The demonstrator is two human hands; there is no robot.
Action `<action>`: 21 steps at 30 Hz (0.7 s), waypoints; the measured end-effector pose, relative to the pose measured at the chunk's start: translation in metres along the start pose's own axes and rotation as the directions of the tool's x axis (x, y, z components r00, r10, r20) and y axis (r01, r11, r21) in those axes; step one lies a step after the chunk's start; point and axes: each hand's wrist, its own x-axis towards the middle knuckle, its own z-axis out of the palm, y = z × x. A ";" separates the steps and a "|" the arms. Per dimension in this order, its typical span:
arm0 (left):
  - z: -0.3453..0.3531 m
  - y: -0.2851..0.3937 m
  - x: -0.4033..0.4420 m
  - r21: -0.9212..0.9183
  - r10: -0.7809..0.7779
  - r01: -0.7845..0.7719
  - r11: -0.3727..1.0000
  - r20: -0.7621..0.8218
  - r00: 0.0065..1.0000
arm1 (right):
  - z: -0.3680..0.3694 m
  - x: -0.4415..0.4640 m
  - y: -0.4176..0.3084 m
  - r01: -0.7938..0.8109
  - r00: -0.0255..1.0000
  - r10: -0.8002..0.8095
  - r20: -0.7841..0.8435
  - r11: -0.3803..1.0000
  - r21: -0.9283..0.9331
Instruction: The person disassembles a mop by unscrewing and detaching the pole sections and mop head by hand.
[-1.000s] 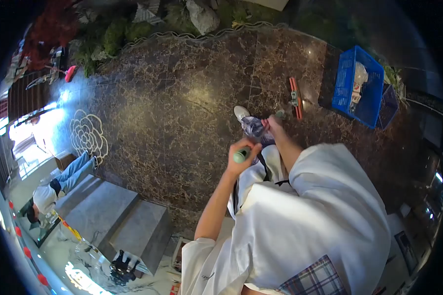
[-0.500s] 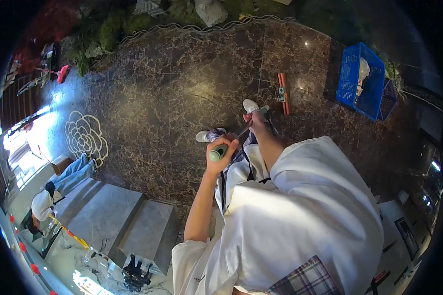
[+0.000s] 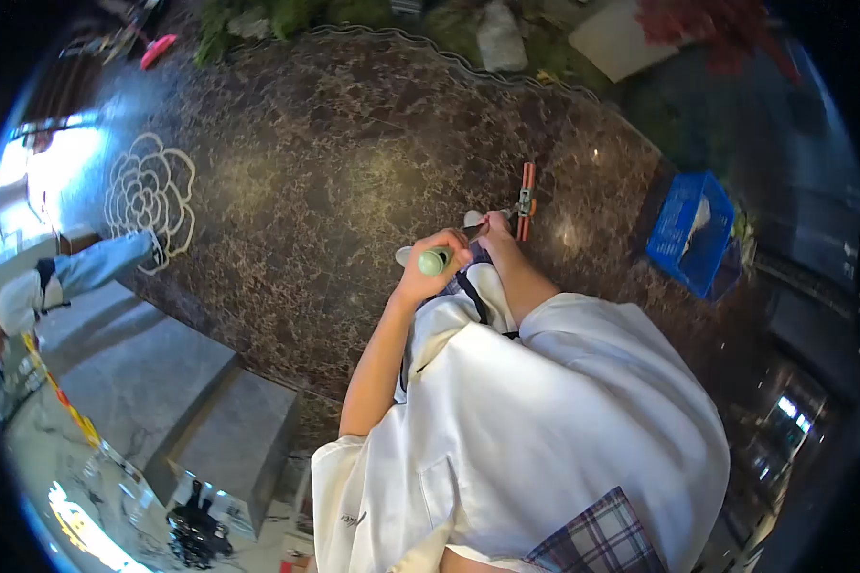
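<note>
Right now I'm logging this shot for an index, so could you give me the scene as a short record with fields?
Left hand: wrapped around a green-ended pole
Right hand: holding the pole farther from the body
Beyond right hand: orange-red bars; whether joined to the pole is unclear
Floor: dark, mottled, with a white flower design
Far right: blue crate, something pale inside
Far left: another person, in light blue trousers

Brown veined floor (image 3: 296, 191), blue crate (image 3: 675, 225), pale flower outline (image 3: 146, 199)
</note>
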 end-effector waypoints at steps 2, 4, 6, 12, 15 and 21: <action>-0.021 0.007 -0.006 0.099 -0.006 0.006 0.995 -0.001 1.000 | 0.024 -0.002 0.009 -0.006 0.999 0.009 0.047 0.998 -0.062; -0.038 0.018 -0.010 0.103 0.033 -0.024 0.994 -0.077 0.996 | 0.047 -0.005 0.020 -0.008 0.996 0.021 0.089 0.990 -0.139; -0.055 0.019 -0.017 0.112 0.088 -0.072 0.991 -0.145 0.985 | 0.070 -0.005 0.033 -0.013 0.991 0.042 0.126 0.975 -0.222; -0.112 0.019 -0.036 0.073 0.154 -0.137 0.988 -0.340 0.928 | 0.150 0.001 0.080 -0.039 0.965 0.157 0.209 0.876 -0.480; -0.153 0.024 -0.024 0.145 0.191 -0.143 0.979 -0.410 0.892 | 0.201 0.013 0.106 -0.078 0.944 0.243 0.223 0.821 -0.565; -0.256 0.043 0.012 -0.140 -0.117 0.042 0.989 -0.581 0.806 | 0.296 0.041 0.148 -0.165 0.895 0.401 0.195 0.705 -0.690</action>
